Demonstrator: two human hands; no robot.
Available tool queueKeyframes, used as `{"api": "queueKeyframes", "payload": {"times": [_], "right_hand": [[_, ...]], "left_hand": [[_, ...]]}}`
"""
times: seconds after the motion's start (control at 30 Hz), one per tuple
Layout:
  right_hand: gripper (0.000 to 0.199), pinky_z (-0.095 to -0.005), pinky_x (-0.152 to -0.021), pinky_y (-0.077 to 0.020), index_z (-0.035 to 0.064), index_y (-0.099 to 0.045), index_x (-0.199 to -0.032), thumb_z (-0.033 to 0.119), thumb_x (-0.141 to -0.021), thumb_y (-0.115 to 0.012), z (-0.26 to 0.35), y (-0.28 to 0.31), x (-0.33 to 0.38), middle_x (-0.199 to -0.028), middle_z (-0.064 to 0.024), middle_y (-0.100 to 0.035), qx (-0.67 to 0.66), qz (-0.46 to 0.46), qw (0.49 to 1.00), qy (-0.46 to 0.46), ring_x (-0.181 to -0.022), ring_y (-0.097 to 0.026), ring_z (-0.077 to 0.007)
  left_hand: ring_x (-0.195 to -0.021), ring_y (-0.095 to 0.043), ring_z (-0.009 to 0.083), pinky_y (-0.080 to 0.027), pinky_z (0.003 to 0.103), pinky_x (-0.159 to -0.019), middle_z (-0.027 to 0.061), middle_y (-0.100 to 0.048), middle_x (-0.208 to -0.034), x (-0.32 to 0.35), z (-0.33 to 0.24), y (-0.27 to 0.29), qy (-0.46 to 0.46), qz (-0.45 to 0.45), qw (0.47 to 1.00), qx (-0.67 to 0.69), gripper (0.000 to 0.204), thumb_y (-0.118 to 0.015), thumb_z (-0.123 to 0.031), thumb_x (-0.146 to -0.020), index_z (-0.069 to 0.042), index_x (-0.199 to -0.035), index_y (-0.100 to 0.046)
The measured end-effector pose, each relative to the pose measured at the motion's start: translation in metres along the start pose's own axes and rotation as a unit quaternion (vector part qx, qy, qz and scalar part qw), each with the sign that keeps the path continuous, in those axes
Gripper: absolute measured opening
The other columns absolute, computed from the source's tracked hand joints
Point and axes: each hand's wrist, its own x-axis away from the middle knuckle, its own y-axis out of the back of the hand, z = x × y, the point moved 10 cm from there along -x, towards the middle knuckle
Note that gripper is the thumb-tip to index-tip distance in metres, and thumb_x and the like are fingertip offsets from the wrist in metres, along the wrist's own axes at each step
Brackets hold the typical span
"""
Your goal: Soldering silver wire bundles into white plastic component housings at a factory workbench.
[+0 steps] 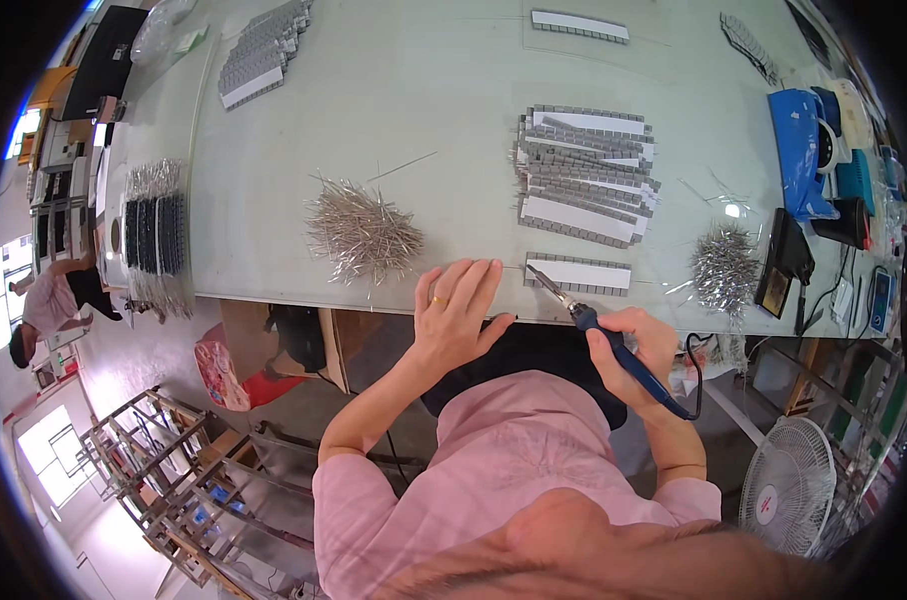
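Observation:
My right hand [642, 348] grips a blue-handled soldering iron [614, 345], with its metal tip pointing up and left. That tip is at the left end of a grey segmented strip [578, 274] with a white face, lying near the table's front edge. My left hand [458, 312] rests flat at the same edge, left of the strip, its fingers stretched out and the thumb apart. A thin line like a wire shows between its fingertips and the strip; whether the fingertips press on it I cannot tell. A heap of thin silvery wire pieces [362, 230] lies beyond my left hand.
Behind the strip is a stack of similar strips [586, 175]. A second wire heap [726, 268] lies to the right, near a black box [778, 262] and a blue bag [800, 150]. More strips [264, 60] lie far left. A fan [789, 485] stands lower right.

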Motion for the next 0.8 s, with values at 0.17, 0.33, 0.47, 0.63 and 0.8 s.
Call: {"api": "queueKeyframes", "payload": {"times": [0.17, 0.33, 0.47, 0.63, 0.8], "right_hand": [[0.014, -0.0252, -0.052, -0.0431, -0.0008, -0.063, -0.087, 0.005, -0.08, -0.074, 0.003, -0.009, -0.006, -0.067, -0.0085, -0.063, 0.002, 0.028, 1.0, -0.01, -0.055, -0.058, -0.0133], [0.013, -0.0243, -0.049, -0.0414, -0.0008, -0.064, -0.085, 0.005, -0.079, -0.075, 0.005, -0.013, -0.011, -0.065, -0.0071, -0.062, 0.007, 0.037, 0.999, -0.017, -0.053, -0.056, -0.0112], [0.014, -0.026, -0.048, -0.043, 0.0013, -0.064, -0.082, 0.005, -0.076, -0.076, 0.011, -0.016, -0.014, -0.065, -0.0069, -0.062, 0.028, 0.041, 0.999, -0.008, -0.052, -0.057, -0.0143], [0.012, -0.0249, -0.052, -0.0456, -0.0013, -0.064, -0.083, 0.004, -0.079, -0.074, -0.012, -0.015, -0.007, -0.065, -0.0079, -0.065, -0.007, 0.056, 0.996, -0.073, -0.056, -0.06, -0.0104], [0.012, -0.0254, -0.06, -0.0526, -0.0013, -0.061, -0.087, 0.002, -0.081, -0.072, -0.044, 0.0, 0.01, -0.074, -0.0101, -0.065, -0.138, -0.032, 0.984, -0.112, -0.065, -0.067, -0.0146]], "left_hand": [[-0.118, -0.049, 0.0222, -0.034, 0.045, -0.1, 0.0048, -0.054, -0.127, -0.001, 0.0, 0.001, -0.005, -0.007, 1.0, 0.008, 0.062, -0.071, -0.041, -0.077, -0.007, -0.129, -0.06], [-0.119, -0.049, 0.0221, -0.035, 0.045, -0.099, 0.0049, -0.054, -0.128, 0.0, 0.0, 0.001, -0.007, -0.014, 1.0, 0.005, 0.062, -0.072, -0.041, -0.076, -0.007, -0.128, -0.061], [-0.119, -0.049, 0.0221, -0.034, 0.045, -0.099, 0.005, -0.054, -0.128, 0.0, 0.0, 0.002, -0.007, -0.014, 1.0, 0.005, 0.062, -0.072, -0.041, -0.077, -0.008, -0.128, -0.061], [-0.116, -0.052, 0.0206, -0.034, 0.044, -0.098, 0.0032, -0.056, -0.122, 0.008, -0.005, 0.013, -0.027, -0.073, 0.996, 0.033, 0.053, -0.072, -0.038, -0.076, -0.011, -0.121, -0.065], [-0.1, -0.06, 0.017, -0.035, 0.041, -0.095, -0.001, -0.061, -0.108, 0.013, -0.049, 0.024, -0.127, -0.132, 0.98, 0.077, 0.036, -0.074, -0.036, -0.075, -0.018, -0.106, -0.07]]}}
